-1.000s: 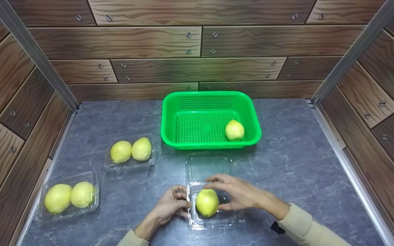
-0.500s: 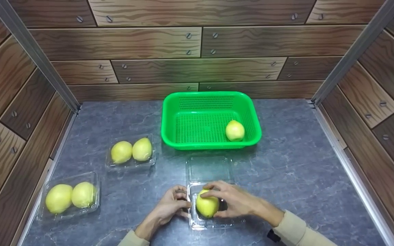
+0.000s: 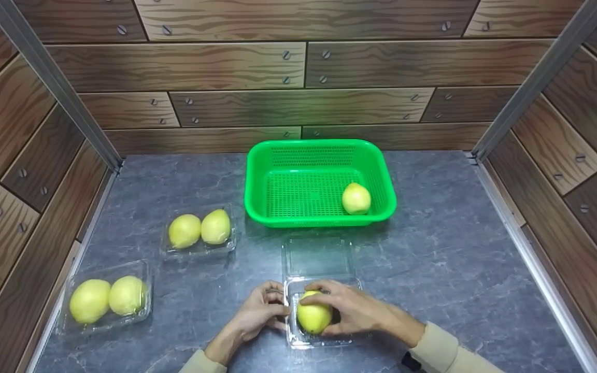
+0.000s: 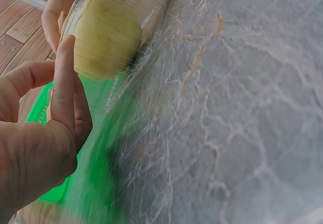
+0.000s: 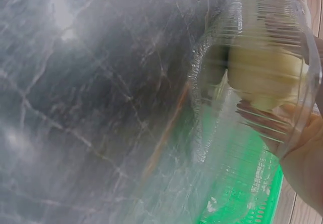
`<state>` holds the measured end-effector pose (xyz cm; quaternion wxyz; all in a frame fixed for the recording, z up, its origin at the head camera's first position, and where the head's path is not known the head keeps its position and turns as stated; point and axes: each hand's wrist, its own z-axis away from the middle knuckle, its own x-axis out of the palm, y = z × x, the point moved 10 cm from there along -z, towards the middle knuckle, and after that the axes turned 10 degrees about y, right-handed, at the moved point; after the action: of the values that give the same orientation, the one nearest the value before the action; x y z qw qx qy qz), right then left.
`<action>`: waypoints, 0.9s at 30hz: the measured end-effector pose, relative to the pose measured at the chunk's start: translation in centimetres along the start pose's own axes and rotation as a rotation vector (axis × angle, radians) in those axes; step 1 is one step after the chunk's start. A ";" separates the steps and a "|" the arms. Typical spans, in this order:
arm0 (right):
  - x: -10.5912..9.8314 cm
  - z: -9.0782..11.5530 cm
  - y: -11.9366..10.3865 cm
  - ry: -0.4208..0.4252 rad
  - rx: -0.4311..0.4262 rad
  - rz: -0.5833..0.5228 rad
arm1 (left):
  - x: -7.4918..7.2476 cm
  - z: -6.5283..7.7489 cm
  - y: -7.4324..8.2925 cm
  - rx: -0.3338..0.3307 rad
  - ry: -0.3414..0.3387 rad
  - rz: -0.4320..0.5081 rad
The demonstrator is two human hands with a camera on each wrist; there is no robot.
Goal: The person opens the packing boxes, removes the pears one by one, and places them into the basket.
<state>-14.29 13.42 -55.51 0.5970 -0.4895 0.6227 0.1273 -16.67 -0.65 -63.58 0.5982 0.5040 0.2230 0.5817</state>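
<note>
A clear plastic clamshell box (image 3: 298, 343) lies in front of me with its lid (image 3: 318, 256) folded back toward the basket. Inside the box's left half is a yellow-green pear (image 3: 313, 317). My right hand (image 3: 360, 311) grips this pear, fingers over its far side and thumb at its near right. My left hand (image 3: 257, 313) pinches the left rim of the box between thumb and fingers. Through the clear wall, the left wrist view shows the pear (image 4: 103, 37) close beyond the left fingertips. The right wrist view has the pear (image 5: 262, 75) with right-hand fingers around it.
A green plastic basket (image 3: 254, 181) stands behind the lid, one pear (image 3: 356, 199) in its right corner. Two clear boxes with two pears each sit on the left: a farther box (image 3: 197, 253) and a nearer box (image 3: 148, 290). Wood-patterned walls (image 3: 236, 65) enclose the grey tabletop (image 3: 459, 233).
My right hand has come down and slightly left, its fingers moving from above and beside the pear to around it. The left hand stays at the box's rim.
</note>
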 end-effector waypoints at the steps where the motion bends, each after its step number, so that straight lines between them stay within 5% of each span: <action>1: 0.1 0.0 0.0 -0.002 0.002 -0.003 | 0.0 0.0 0.0 0.002 0.000 -0.001; 27: 0.0 -0.3 0.0 0.007 -0.023 -0.018 | 0.1 0.0 0.0 0.001 -0.007 0.018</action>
<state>-14.50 13.20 -55.45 0.5903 -0.5023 0.6189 0.1271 -16.65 -0.57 -63.52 0.5936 0.5083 0.2163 0.5852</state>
